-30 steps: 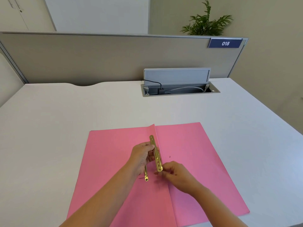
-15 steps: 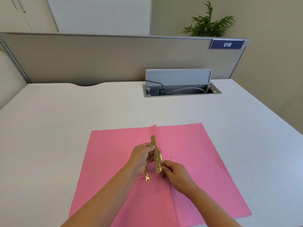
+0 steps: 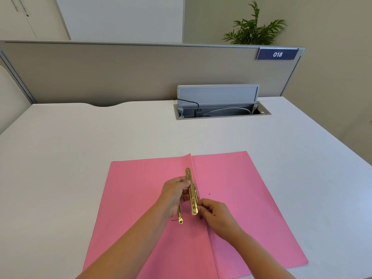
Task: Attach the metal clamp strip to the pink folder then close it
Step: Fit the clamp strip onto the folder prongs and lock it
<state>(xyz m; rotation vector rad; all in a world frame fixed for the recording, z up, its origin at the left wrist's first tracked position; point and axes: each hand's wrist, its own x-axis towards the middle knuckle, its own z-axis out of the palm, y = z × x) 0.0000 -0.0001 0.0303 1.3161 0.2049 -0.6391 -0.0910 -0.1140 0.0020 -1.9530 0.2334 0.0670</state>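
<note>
A pink folder (image 3: 241, 208) lies open on the white desk, its centre fold raised into a ridge. A gold metal clamp strip (image 3: 191, 190) stands along the left side of that ridge. My left hand (image 3: 174, 195) grips the strip at its middle. My right hand (image 3: 213, 213) pinches the strip's near end with fingertips, right at the fold. A thin gold prong (image 3: 180, 216) sticks out below my left hand and rests on the left leaf. Two small punched holes (image 3: 209, 193) show on the right leaf.
A grey cable box (image 3: 221, 109) with its lid up is sunk into the desk at the back, with cables inside. A beige partition (image 3: 120, 73) closes off the far edge. The desk's right edge (image 3: 342, 146) runs diagonally.
My right hand has slid a little up and left along the fold to the strip's near end. My left hand keeps its hold on the strip.
</note>
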